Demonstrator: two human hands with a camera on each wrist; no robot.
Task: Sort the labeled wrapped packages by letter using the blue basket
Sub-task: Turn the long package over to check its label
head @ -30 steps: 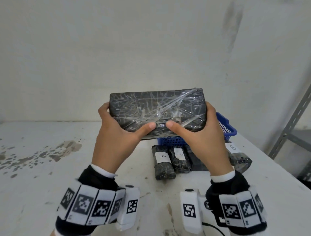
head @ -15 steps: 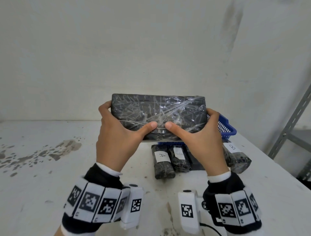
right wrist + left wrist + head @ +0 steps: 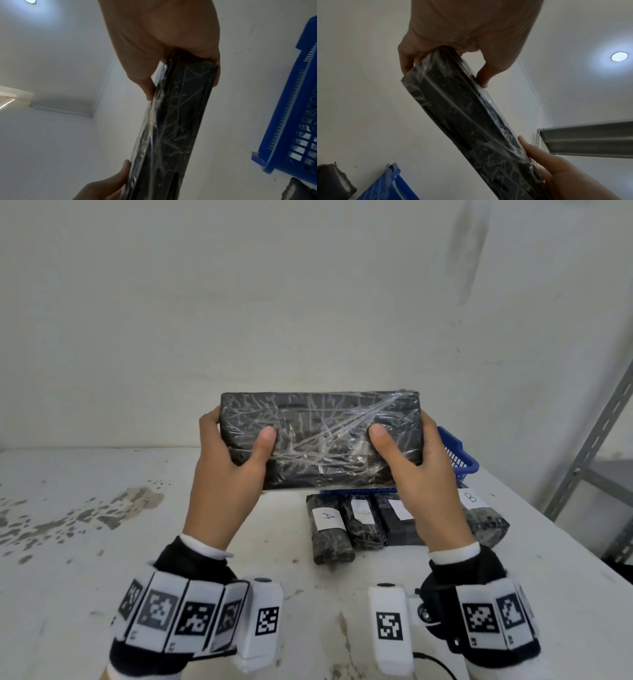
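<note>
Over the stained white desk point(image 3: 102, 542), left hand point(image 3: 226, 474) and right hand point(image 3: 424, 474) clamp the ends of a flat black plastic-wrapped package point(image 3: 320, 440) — looks stiff, slick, so end grips seem smart.

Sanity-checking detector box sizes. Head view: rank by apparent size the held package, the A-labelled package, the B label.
1. Held package, largest, though it is nearest the camera, which inflates it.
2. A-labelled package.
3. B label, smallest.
Both hands, left hand and right hand, grip the first.
</note>
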